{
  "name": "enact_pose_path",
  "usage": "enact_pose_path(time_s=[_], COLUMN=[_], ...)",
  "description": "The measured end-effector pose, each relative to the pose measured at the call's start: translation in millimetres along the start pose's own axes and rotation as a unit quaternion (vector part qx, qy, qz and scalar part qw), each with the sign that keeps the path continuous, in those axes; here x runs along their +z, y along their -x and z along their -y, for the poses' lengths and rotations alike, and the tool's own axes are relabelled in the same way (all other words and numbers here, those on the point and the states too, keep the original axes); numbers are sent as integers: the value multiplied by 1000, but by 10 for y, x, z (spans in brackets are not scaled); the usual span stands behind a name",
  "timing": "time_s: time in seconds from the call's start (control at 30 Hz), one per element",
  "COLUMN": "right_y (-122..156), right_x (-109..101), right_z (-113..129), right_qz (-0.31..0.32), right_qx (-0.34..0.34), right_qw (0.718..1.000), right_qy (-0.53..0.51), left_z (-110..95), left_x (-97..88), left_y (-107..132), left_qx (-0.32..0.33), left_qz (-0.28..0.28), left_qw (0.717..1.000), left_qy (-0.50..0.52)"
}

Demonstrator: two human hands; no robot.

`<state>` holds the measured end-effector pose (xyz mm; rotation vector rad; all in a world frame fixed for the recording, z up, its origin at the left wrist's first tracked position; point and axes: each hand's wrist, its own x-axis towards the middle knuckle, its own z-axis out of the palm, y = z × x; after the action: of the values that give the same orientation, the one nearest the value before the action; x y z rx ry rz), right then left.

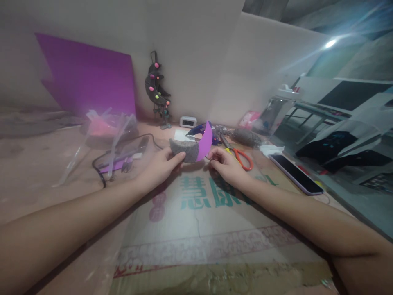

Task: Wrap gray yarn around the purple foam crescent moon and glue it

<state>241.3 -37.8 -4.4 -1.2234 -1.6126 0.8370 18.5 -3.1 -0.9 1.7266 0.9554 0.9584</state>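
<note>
My left hand (168, 162) is closed on a crescent moon cutout (206, 141), thumb in front. The cutout's lower left part is wrapped in grey yarn (187, 151); its upper right tip is bare purple. Just right of the cutout, my right hand (224, 162) is closed in a pinch, with a thin dark strand of yarn showing at its fingertips. Scissors with orange-red handles (245, 160) lie right behind that hand. Both hands are above a printed cardboard sheet (221, 229).
A finished-looking grey moon hanging (157, 88) with coloured pom-poms is against the wall, beside a purple sheet (92, 78). A small digital clock (188, 122), a bundle of grey yarn (245, 137) and plastic bags (107, 127) stand behind. A phone (296, 174) lies right.
</note>
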Motion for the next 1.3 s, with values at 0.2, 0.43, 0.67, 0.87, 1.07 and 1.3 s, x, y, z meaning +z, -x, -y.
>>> enact_pose_path(time_s=[0.2, 0.43, 0.67, 0.87, 1.07, 1.3], right_y=[11, -26, -32, -28, -39, -31], right_x=[13, 33, 17, 13, 6, -2], right_z=[101, 91, 75, 86, 38, 24], right_qz=[-25, -4, -2, -5, -13, -20], right_qx=[19, 27, 12, 10, 2, -12], right_qw=[999, 996, 999, 999, 1000, 999], right_qy=[-20, -91, -40, -32, -12, 31], left_z=[-17, 4, 11, -17, -18, -29], left_x=[3, 5, 8, 6, 12, 16], left_y=[11, 7, 5, 16, 17, 22], left_qx=[2, 7, 10, -2, -6, -2], left_qz=[4, 6, 7, 8, 11, 18], left_qw=[1000, 1000, 1000, 1000, 1000, 1000], left_qy=[12, 7, 0, 6, 18, 24])
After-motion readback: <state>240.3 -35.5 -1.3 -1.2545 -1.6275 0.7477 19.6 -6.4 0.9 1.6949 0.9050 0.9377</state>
